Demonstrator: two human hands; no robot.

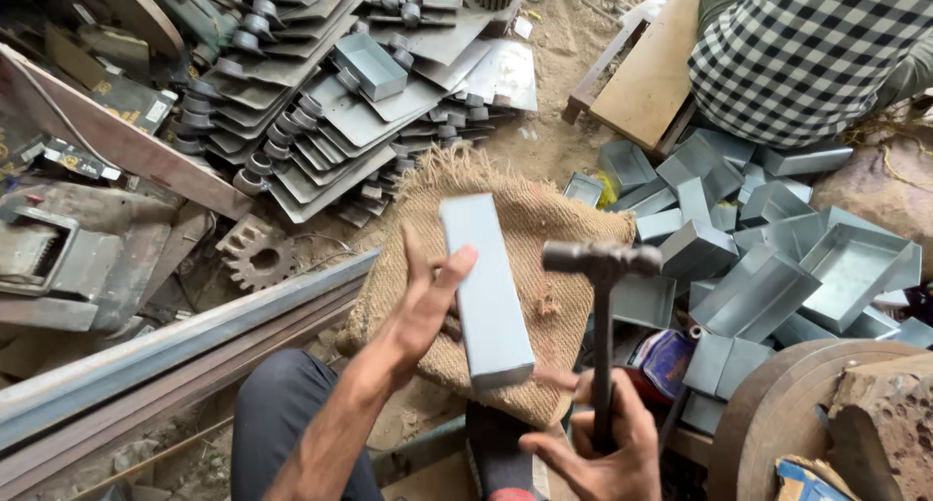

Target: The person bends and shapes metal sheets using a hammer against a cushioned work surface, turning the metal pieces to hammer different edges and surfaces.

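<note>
My left hand (pixel 428 307) grips the long grey sheet-metal box (pixel 486 287) on the brown burlap sack (pixel 554 219); right hand (pixel 603 448) closed round the dark steel hammer (pixel 603 260), beside the box. I'd strike squarely, thumb clear.

One view only, from a camera worn on the person's head. It looks steeply down and slightly forward over the person's own lap and forearms. The nearest content sits at the bottom edge: the left hand (pixel 428 302) and the right hand (pixel 598 452), both close to the lens. The brown woven burlap sack (pixel 554 224) occupies the frame centre at middle range. The far ground fills the top edge: the stack of grey sheet-metal plates (pixel 321 122) at upper left, a second person's checked garment (pixel 802 49) at upper right. The heap of grey folded sheet-metal trays (pixel 777 258) lies right of centre.
</note>
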